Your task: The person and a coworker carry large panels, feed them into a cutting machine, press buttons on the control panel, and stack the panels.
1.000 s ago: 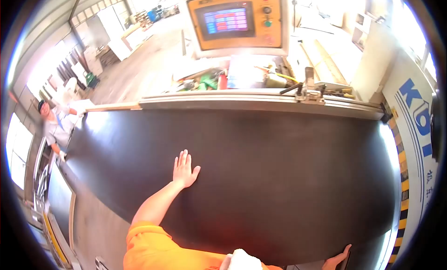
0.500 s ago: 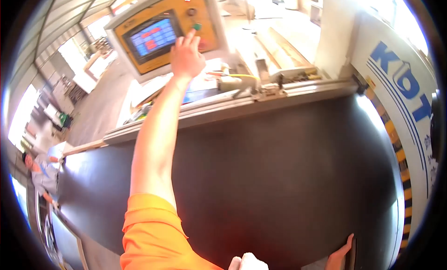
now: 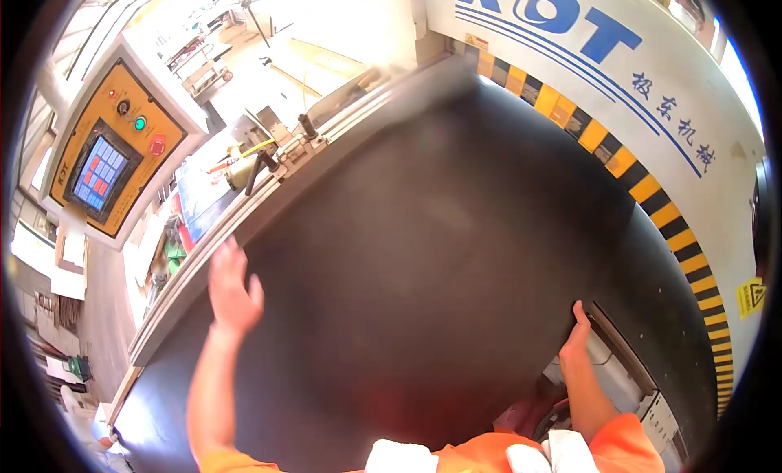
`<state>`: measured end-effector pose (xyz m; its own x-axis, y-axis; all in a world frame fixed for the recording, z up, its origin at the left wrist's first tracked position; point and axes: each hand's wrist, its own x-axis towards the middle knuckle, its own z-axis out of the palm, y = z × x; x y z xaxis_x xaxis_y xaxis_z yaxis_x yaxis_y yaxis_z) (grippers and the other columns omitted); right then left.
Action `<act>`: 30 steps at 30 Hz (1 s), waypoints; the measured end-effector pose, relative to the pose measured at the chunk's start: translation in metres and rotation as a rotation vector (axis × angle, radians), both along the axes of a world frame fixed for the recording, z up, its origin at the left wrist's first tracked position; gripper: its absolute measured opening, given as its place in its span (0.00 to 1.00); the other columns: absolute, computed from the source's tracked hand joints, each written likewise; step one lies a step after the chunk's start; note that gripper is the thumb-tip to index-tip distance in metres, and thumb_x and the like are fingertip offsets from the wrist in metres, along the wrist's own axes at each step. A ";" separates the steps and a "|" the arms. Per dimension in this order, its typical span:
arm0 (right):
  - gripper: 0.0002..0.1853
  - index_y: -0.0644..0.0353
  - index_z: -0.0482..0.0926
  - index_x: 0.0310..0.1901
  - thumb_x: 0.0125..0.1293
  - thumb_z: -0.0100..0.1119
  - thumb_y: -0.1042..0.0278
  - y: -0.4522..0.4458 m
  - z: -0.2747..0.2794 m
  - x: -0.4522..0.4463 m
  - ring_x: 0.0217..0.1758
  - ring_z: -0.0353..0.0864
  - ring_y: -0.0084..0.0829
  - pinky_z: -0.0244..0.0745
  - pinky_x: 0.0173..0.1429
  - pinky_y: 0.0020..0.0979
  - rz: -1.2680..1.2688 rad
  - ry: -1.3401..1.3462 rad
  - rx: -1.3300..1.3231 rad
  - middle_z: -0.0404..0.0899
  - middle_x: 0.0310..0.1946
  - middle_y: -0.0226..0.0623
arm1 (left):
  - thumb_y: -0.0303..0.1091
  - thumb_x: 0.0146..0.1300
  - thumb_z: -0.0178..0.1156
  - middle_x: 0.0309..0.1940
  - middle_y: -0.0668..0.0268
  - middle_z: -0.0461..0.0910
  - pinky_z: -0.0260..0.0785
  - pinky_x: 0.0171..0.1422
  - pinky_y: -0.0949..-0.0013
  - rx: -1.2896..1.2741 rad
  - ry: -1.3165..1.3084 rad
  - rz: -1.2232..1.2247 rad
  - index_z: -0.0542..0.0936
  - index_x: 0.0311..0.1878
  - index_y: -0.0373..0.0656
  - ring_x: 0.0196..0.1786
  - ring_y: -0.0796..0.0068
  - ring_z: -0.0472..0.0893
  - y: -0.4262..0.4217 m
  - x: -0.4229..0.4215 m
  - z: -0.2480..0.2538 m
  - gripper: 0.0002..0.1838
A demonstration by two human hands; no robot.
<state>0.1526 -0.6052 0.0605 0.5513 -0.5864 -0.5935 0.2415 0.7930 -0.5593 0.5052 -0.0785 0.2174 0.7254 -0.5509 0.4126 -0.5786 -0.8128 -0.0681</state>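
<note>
A large dark panel (image 3: 391,253) lies flat in front of me, its far side along a metal guide rail (image 3: 204,265). My left hand (image 3: 234,290) is open over the panel's left part beside the rail, slightly blurred, with its thumb apart. Whether it touches the surface I cannot tell. At the panel's near right edge is my right hand (image 3: 576,336). Its thumb lies along the edge and the other fingers are hidden, apparently gripping from below. To the upper left stands a yellow control panel (image 3: 114,147) with a lit screen, a green button and a red button.
A white machine beam (image 3: 554,57) with blue lettering crosses the upper right, with black and yellow warning stripes (image 3: 652,196) along its lower edge. Clamp handles (image 3: 265,167) stand on the rail. Another person (image 3: 85,416) is at the far left end, partly cut off.
My left hand has left the control panel's green button and come down over the dark panel. The view has swung right. My right hand stays at the panel's edge.
</note>
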 end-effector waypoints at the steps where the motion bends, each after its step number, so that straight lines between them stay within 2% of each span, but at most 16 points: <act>1: 0.26 0.60 0.75 0.63 0.72 0.60 0.51 0.002 0.004 0.002 0.65 0.73 0.41 0.67 0.70 0.43 -0.003 0.004 0.018 0.76 0.63 0.37 | 0.30 0.55 0.64 0.74 0.46 0.63 0.52 0.80 0.47 0.035 0.089 0.004 0.72 0.62 0.30 0.77 0.42 0.60 0.017 -0.037 -0.025 0.30; 2: 0.27 0.60 0.74 0.64 0.71 0.61 0.51 0.001 0.006 0.002 0.65 0.74 0.41 0.67 0.70 0.43 -0.008 0.033 0.057 0.76 0.63 0.37 | 0.31 0.55 0.66 0.75 0.47 0.62 0.52 0.80 0.47 0.018 0.174 0.070 0.72 0.62 0.31 0.77 0.43 0.59 0.038 -0.074 -0.049 0.31; 5: 0.27 0.60 0.75 0.64 0.70 0.62 0.51 -0.004 -0.009 -0.002 0.65 0.73 0.40 0.66 0.70 0.43 -0.003 0.019 -0.013 0.76 0.63 0.36 | 0.35 0.68 0.57 0.77 0.48 0.59 0.50 0.81 0.47 -0.140 0.357 0.428 0.69 0.67 0.30 0.79 0.43 0.56 0.119 -0.192 -0.124 0.28; 7: 0.27 0.59 0.75 0.64 0.69 0.63 0.51 -0.009 -0.018 -0.006 0.65 0.73 0.40 0.66 0.70 0.43 -0.008 0.058 0.000 0.76 0.63 0.36 | 0.42 0.75 0.48 0.78 0.48 0.55 0.44 0.82 0.47 -0.120 0.407 0.641 0.65 0.72 0.30 0.81 0.44 0.52 0.140 -0.269 -0.135 0.30; 10: 0.27 0.59 0.75 0.63 0.69 0.63 0.51 -0.010 -0.018 -0.003 0.65 0.73 0.40 0.65 0.71 0.42 0.010 0.042 -0.054 0.76 0.63 0.35 | 0.52 0.77 0.43 0.81 0.50 0.47 0.36 0.84 0.46 -0.014 0.456 0.743 0.55 0.77 0.32 0.83 0.47 0.45 0.131 -0.327 -0.141 0.37; 13: 0.27 0.59 0.75 0.63 0.69 0.64 0.51 -0.005 -0.011 -0.001 0.65 0.73 0.40 0.65 0.71 0.42 0.001 0.057 -0.055 0.76 0.63 0.35 | 0.51 0.77 0.44 0.80 0.47 0.49 0.36 0.84 0.45 -0.002 0.402 0.748 0.57 0.76 0.30 0.83 0.45 0.46 0.122 -0.317 -0.138 0.37; 17: 0.26 0.59 0.76 0.62 0.69 0.64 0.52 -0.008 -0.014 -0.002 0.65 0.73 0.40 0.65 0.71 0.42 0.026 0.024 -0.063 0.77 0.63 0.35 | 0.55 0.75 0.46 0.81 0.47 0.45 0.35 0.84 0.46 0.045 0.418 0.611 0.52 0.78 0.30 0.83 0.46 0.44 0.135 -0.299 -0.134 0.41; 21: 0.27 0.60 0.76 0.63 0.69 0.64 0.52 -0.011 -0.016 -0.004 0.64 0.73 0.41 0.65 0.71 0.42 0.000 0.063 -0.068 0.77 0.63 0.36 | 0.57 0.74 0.46 0.82 0.48 0.44 0.34 0.84 0.47 0.067 0.399 0.589 0.52 0.78 0.32 0.84 0.47 0.43 0.140 -0.286 -0.137 0.42; 25: 0.28 0.61 0.75 0.64 0.69 0.63 0.51 -0.004 -0.009 0.002 0.64 0.73 0.42 0.65 0.71 0.43 -0.008 0.113 -0.150 0.76 0.64 0.37 | 0.54 0.71 0.52 0.82 0.48 0.44 0.35 0.85 0.49 0.076 0.417 0.620 0.52 0.78 0.31 0.84 0.48 0.42 0.137 -0.282 -0.132 0.44; 27: 0.31 0.62 0.74 0.66 0.70 0.60 0.47 0.002 -0.001 0.001 0.67 0.72 0.41 0.64 0.73 0.42 0.052 0.184 -0.278 0.75 0.66 0.37 | 0.52 0.68 0.57 0.80 0.47 0.48 0.39 0.84 0.49 0.118 0.377 0.616 0.57 0.75 0.29 0.83 0.49 0.45 0.132 -0.280 -0.128 0.43; 28: 0.32 0.62 0.74 0.66 0.70 0.60 0.46 -0.003 -0.003 -0.002 0.67 0.72 0.41 0.64 0.73 0.42 0.114 0.156 -0.223 0.75 0.66 0.37 | 0.51 0.66 0.60 0.78 0.45 0.53 0.44 0.82 0.49 0.075 0.404 0.623 0.63 0.72 0.27 0.81 0.48 0.50 0.118 -0.276 -0.106 0.41; 29: 0.32 0.63 0.74 0.66 0.71 0.59 0.47 -0.015 -0.021 -0.007 0.67 0.73 0.41 0.65 0.73 0.42 0.142 0.133 -0.264 0.74 0.67 0.38 | 0.51 0.65 0.62 0.75 0.44 0.57 0.48 0.81 0.49 0.079 0.308 0.589 0.66 0.69 0.27 0.79 0.48 0.53 0.120 -0.280 -0.109 0.40; 30: 0.32 0.64 0.74 0.66 0.71 0.59 0.47 -0.005 -0.009 -0.005 0.67 0.73 0.41 0.66 0.72 0.42 0.127 0.161 -0.345 0.75 0.67 0.39 | 0.51 0.64 0.62 0.75 0.44 0.57 0.48 0.81 0.50 0.038 0.371 0.632 0.66 0.69 0.28 0.80 0.48 0.53 0.114 -0.280 -0.096 0.40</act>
